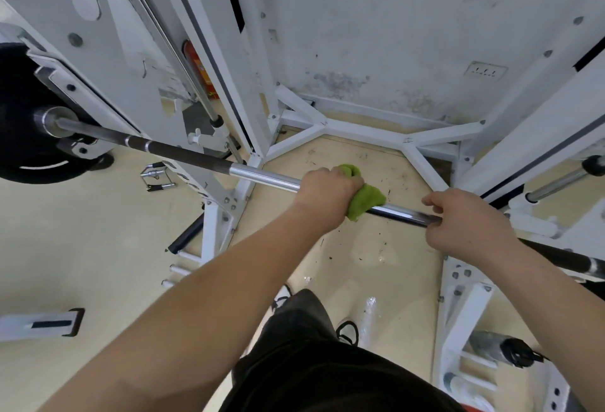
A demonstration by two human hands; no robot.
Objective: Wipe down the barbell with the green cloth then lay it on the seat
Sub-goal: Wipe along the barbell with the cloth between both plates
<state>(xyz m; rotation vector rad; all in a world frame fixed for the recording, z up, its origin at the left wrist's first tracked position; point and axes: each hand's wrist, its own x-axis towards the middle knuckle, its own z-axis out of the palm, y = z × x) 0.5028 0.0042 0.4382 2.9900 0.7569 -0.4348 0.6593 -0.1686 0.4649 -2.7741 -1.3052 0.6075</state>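
Observation:
A long steel barbell [262, 174] runs across the view from a black weight plate at the far left down to the right edge. My left hand [327, 192] grips a bunched green cloth [365, 197] wrapped round the bar near its middle. My right hand [465, 218] holds the bare bar a little further right, fingers curled over it. No seat shows in this view.
A white rack frame [229, 51] stands on both sides, with its base struts [360, 131] on the beige floor ahead. A black weight plate [19, 136] hangs at the left. A cable handle [157, 177] lies on the floor. My legs and shoes are below.

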